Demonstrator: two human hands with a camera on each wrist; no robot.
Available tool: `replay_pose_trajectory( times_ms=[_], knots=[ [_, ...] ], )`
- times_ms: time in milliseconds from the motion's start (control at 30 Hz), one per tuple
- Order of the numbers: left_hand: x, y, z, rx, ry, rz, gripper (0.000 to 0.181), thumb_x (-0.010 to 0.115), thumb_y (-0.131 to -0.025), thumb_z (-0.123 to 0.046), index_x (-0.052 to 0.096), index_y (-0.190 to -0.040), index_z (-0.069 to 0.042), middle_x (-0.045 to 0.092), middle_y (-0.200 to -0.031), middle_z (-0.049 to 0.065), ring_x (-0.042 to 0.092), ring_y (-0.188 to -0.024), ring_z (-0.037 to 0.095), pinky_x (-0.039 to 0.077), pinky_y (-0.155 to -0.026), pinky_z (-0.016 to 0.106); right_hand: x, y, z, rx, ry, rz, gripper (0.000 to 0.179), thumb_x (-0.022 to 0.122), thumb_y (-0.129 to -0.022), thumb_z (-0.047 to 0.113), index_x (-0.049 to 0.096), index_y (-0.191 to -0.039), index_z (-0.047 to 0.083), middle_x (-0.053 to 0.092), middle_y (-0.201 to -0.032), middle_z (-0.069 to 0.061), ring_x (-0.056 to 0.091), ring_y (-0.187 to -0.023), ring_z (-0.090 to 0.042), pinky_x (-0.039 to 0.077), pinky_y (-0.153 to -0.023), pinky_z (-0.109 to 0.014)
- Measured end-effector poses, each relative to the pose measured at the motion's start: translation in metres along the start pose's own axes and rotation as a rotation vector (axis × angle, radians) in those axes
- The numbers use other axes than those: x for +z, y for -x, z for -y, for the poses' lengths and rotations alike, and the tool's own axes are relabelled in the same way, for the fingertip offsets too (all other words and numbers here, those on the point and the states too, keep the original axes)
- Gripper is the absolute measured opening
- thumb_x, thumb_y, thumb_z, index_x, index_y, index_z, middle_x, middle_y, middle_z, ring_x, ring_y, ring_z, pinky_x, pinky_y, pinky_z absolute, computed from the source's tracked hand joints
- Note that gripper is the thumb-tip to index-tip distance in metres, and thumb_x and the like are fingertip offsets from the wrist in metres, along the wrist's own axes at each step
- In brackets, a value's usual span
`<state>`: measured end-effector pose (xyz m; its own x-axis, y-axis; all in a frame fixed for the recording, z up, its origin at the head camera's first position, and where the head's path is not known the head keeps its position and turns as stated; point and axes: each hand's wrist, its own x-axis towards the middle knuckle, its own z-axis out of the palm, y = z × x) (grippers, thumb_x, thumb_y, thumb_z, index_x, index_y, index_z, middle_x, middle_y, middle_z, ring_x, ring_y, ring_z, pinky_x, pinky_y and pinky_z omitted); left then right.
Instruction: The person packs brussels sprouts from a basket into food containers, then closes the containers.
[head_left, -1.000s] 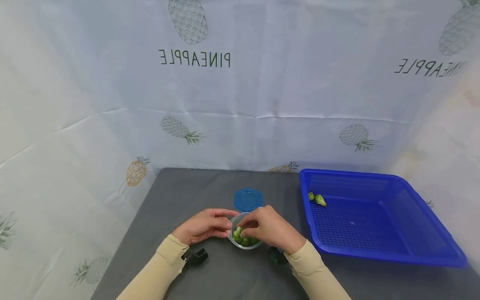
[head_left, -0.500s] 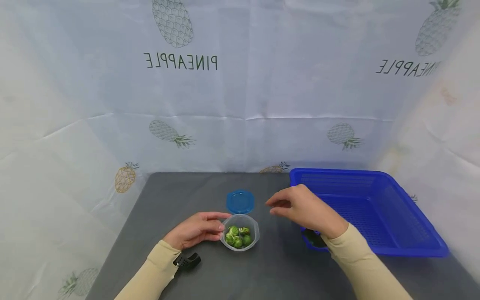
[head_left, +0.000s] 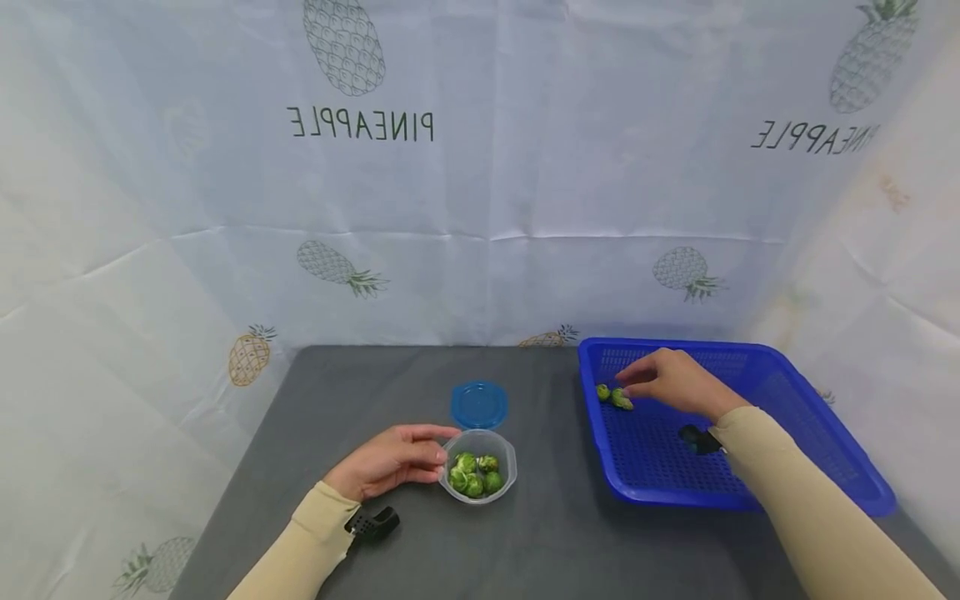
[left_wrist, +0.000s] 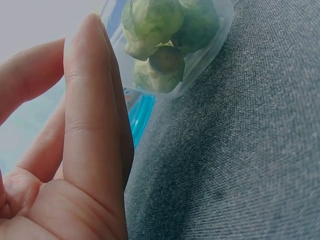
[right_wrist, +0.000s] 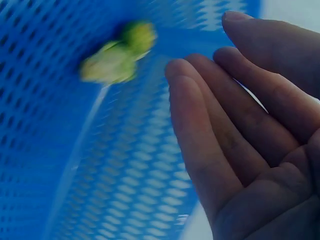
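Note:
Brussels sprouts [head_left: 474,485] lie in a small clear plastic container [head_left: 512,477] on the table. Beside its left rim is my left hand [head_left: 395,461], fingers fairly straight, fingertips right at the wall. The left wrist view shows the sprouts [left_wrist: 152,25] through the container's side, just past the fingers. Over the left part of the blue basket [head_left: 609,467] reaches my right hand [head_left: 671,382], holding nothing, thumb and fingers apart. Two more sprouts [head_left: 621,399] sit in the basket's left corner, close below those fingertips. In the right wrist view the same sprouts [right_wrist: 111,64] look blurred.
A round blue lid [head_left: 479,404] lies flat on the grey table [head_left: 360,392], just behind the container. The basket's raised walls stand at the right side. A white curtain [head_left: 480,183] printed with pineapples hangs behind and along both sides. Each wrist wears a black strap.
My right hand has left the container and moved right, in over the basket beside the two sprouts. My left hand has stayed by the container. The head view has shifted slightly.

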<state>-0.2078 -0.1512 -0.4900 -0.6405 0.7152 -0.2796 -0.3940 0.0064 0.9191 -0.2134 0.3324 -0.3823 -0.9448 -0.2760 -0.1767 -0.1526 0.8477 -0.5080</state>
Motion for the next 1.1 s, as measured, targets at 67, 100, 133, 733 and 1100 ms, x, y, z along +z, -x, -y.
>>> replay_pose_trajectory(
  times_ms=[67, 100, 133, 733, 1100],
  knots=[
    [0.000, -0.001, 0.001, 0.002, -0.004, 0.003, 0.062, 0.064, -0.107, -0.007, 0.042, -0.165, 0.000, 0.074, -0.109, 0.000, 0.074, -0.096, 0.006, 0.065, -0.094, 0.025, 0.001, -0.007, -0.012, 0.019, -0.014, 0.020, 0.037, 0.074, -0.104, 0.027, 0.077, -0.135, 0.008, 0.078, -0.131, -0.011, 0.074, -0.120, -0.035, 0.060, -0.103, -0.061],
    [0.000, -0.001, 0.002, 0.002, -0.007, 0.003, 0.062, 0.064, -0.107, -0.007, 0.043, -0.164, 0.000, 0.074, -0.109, -0.001, 0.073, -0.096, 0.006, 0.065, -0.094, 0.025, 0.002, -0.010, -0.018, 0.024, -0.016, 0.025, 0.038, 0.075, -0.104, 0.027, 0.076, -0.136, 0.008, 0.078, -0.132, -0.012, 0.074, -0.121, -0.036, 0.060, -0.103, -0.061],
    [0.000, -0.001, 0.002, 0.003, -0.009, 0.003, 0.061, 0.064, -0.107, -0.007, 0.043, -0.164, 0.000, 0.074, -0.109, -0.001, 0.073, -0.096, 0.006, 0.065, -0.094, 0.025, 0.002, -0.013, -0.023, 0.023, -0.017, 0.030, 0.038, 0.075, -0.103, 0.026, 0.076, -0.136, 0.007, 0.077, -0.132, -0.013, 0.073, -0.121, -0.037, 0.060, -0.103, -0.061],
    [-0.001, -0.003, 0.007, 0.000, 0.004, -0.008, 0.058, 0.063, -0.107, -0.005, 0.046, -0.162, -0.001, 0.074, -0.109, 0.000, 0.074, -0.098, 0.007, 0.066, -0.093, 0.025, 0.013, -0.036, -0.052, 0.041, -0.048, 0.102, 0.040, 0.082, -0.097, 0.029, 0.079, -0.129, 0.006, 0.078, -0.129, -0.016, 0.075, -0.116, -0.036, 0.063, -0.098, -0.059],
    [-0.002, 0.001, 0.002, -0.009, 0.004, -0.026, 0.059, 0.065, -0.107, -0.006, 0.047, -0.162, -0.001, 0.074, -0.111, 0.001, 0.074, -0.097, 0.007, 0.066, -0.092, 0.024, 0.016, -0.044, -0.046, 0.030, -0.026, 0.093, 0.037, 0.084, -0.095, 0.026, 0.081, -0.126, 0.005, 0.080, -0.125, -0.016, 0.076, -0.112, -0.034, 0.062, -0.098, -0.060]
  ],
)
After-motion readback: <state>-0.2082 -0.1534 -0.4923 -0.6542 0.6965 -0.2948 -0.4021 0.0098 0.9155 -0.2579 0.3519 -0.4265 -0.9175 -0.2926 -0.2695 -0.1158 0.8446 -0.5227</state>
